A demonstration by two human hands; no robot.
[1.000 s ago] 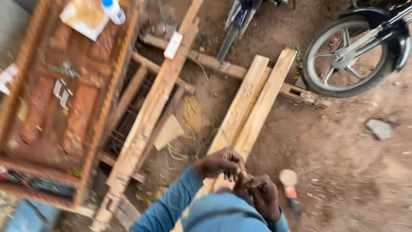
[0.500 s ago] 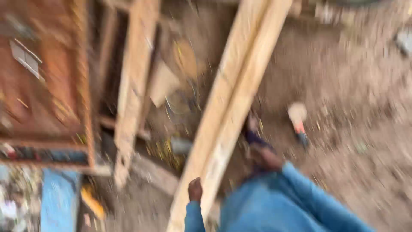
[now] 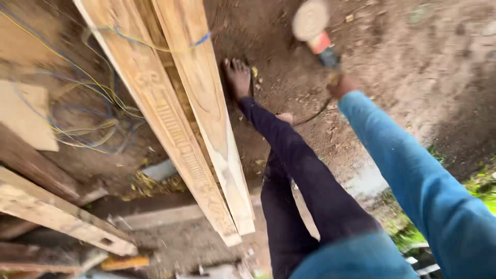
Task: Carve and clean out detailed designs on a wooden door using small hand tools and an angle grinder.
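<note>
The right hand (image 3: 342,85) is wrapped shut around the handle of a grinder (image 3: 316,31), whose pale disc hangs over the dirt (image 3: 413,67). The left hand is out of view. A bare foot (image 3: 237,77) stands beside two carved planks (image 3: 175,124), with wires (image 3: 88,111) tangled to their left.
</note>
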